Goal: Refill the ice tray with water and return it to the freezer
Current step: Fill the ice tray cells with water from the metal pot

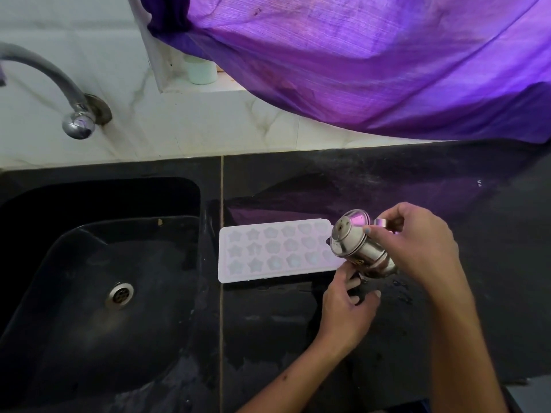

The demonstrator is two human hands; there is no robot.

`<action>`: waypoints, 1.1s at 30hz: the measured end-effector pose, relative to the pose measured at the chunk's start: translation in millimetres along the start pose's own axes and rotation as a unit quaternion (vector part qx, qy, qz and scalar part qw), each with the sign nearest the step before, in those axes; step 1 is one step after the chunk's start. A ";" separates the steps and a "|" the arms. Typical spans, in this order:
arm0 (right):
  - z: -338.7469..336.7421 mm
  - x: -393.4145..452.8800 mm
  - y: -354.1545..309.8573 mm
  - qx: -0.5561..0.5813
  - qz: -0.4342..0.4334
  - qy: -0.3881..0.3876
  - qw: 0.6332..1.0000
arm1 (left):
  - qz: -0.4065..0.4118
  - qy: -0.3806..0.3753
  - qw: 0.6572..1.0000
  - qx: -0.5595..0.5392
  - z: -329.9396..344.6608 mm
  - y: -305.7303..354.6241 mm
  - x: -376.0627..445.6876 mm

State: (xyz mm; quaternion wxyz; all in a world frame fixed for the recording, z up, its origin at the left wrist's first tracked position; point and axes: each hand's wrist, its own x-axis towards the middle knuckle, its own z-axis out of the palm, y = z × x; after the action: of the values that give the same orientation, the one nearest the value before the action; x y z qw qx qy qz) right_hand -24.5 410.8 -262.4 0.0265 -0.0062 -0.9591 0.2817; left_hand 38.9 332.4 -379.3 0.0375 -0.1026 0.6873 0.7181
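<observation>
A white ice tray [268,251] with star- and flower-shaped cells lies flat on the black counter [298,338], just right of the sink. A lidded steel jug [354,242] is tipped on its side over the tray's right end, with the lid pointing left and toward me. My right hand [417,248] grips the jug's upper part near a metal tab by the lid. My left hand [346,308] is closed on a dark handle under the jug. The tray's right edge is hidden behind the jug. I see no stream of water.
A black sink [74,263] with a metal drain [120,295] fills the left. A curved metal tap [59,76] comes out of the white tiled wall above it. A purple curtain [372,70] hangs over the counter's back right, and a white cup [202,71] stands on the sill.
</observation>
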 end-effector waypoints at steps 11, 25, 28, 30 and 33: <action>2.9 -7.9 -7.9 -0.016 0.010 0.012 1.000 | -0.014 -0.032 0.999 0.011 -9.7 0.3 -1.9; 0.3 -18.1 -6.7 0.002 0.037 0.020 0.999 | -0.008 -0.046 0.999 0.014 -17.1 1.5 -6.8; -2.0 -18.5 -6.8 0.029 0.042 0.021 0.998 | 0.004 -0.032 0.999 0.005 -21.2 1.8 -8.2; -3.4 -18.8 -8.8 0.044 0.042 0.025 0.998 | 0.015 -0.023 1.000 -0.002 -23.6 3.5 -9.8; -3.3 -19.3 -14.3 0.050 0.034 0.025 0.998 | 0.025 -0.009 1.000 -0.010 -26.3 5.6 -10.7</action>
State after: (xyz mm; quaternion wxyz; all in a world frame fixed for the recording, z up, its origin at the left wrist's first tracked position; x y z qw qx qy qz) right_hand -5.0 400.1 -252.8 0.0415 -0.0449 -0.9422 0.3294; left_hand 50.9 307.0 -372.5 0.0246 -0.0796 0.6819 0.7267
